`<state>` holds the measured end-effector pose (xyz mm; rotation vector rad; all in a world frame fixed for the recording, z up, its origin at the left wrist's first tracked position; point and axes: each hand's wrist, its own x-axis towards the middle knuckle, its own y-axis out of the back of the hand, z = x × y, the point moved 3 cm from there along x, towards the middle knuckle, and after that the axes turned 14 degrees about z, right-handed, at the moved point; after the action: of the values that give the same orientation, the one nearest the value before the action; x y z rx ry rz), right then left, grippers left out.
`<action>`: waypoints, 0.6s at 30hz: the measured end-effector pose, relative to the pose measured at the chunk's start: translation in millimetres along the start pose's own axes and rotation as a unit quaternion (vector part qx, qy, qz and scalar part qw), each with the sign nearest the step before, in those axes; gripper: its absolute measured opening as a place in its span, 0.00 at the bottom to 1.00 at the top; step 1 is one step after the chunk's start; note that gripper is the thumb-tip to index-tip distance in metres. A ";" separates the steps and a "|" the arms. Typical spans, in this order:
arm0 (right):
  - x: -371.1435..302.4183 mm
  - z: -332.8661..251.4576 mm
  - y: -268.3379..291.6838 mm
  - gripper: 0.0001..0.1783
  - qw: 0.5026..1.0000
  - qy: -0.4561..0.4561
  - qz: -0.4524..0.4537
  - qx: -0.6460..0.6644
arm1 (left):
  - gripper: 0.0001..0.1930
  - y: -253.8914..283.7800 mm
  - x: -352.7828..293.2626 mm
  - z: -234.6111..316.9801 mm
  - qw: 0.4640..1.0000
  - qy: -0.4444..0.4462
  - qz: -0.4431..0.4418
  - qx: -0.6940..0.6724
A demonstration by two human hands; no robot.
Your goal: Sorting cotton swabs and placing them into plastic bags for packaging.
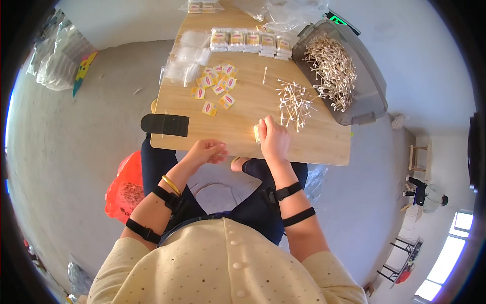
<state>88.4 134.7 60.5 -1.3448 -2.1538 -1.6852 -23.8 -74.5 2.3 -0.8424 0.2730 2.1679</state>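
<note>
My right hand (275, 139) is closed at the front of the wooden table (233, 129). Its fingertips grip a small pack of cotton swabs (256, 134), partly hidden behind the hand. Just off the table's front edge, my left hand (209, 152) hovers with loosely bent fingers and nothing visible in them. Beyond my right hand lies a loose heap of cotton swabs (295, 104), with a single cotton swab (265, 75) apart from it. Small yellow-and-white printed cards (217, 80) are scattered on the left half of the table.
At the back right a tilted grey plastic bin (372, 99) holds many cotton swabs. Filled swab packs (237, 40) form a row at the back, beside stacked clear bags (188, 61). A black strip (165, 125) overhangs the left edge. A red bag (126, 187) stands on the floor.
</note>
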 end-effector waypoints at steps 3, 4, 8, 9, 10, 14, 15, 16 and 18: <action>13.7 -5.3 4.6 0.13 0.998 -0.035 -0.043 -0.015 | 0.20 9.6 -7.2 -6.4 1.000 0.002 0.017 -0.019; 13.0 -1.6 5.0 0.13 0.997 -0.037 -0.051 -0.033 | 0.20 9.1 -7.2 -3.6 1.000 -0.004 0.016 -0.022; -2.2 17.5 -4.5 0.15 0.998 -0.063 -0.019 -0.019 | 0.19 -0.1 -14.2 19.0 0.999 -0.020 0.022 -0.013; -2.3 22.9 -4.6 0.16 0.997 -0.077 0.003 0.002 | 0.19 -3.4 -16.1 25.4 0.999 -0.028 0.018 -0.008; 1.9 19.7 -2.9 0.16 0.995 -0.089 0.023 0.028 | 0.19 -4.6 -18.7 30.3 0.999 -0.036 0.018 -0.004; 7.5 3.8 16.5 0.20 0.914 -0.262 0.035 0.307 | 0.22 -21.4 -33.0 44.6 0.995 -0.049 0.029 -0.086; 4.3 -9.1 25.7 0.21 0.890 -0.284 0.022 0.355 | 0.23 -26.2 -39.6 50.5 0.990 -0.054 0.023 -0.125; 3.0 -24.2 38.9 0.21 0.864 -0.304 0.012 0.402 | 0.24 -30.8 -47.6 59.8 0.985 -0.061 0.015 -0.161; 0.4 -52.3 66.8 0.20 0.834 -0.320 0.011 0.449 | 0.22 -37.2 -65.1 78.1 0.981 -0.131 -0.023 -0.144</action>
<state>111.3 92.1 130.1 -1.6501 -2.6333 -0.0059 -2.9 -53.6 106.5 -0.6989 -0.1948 2.2764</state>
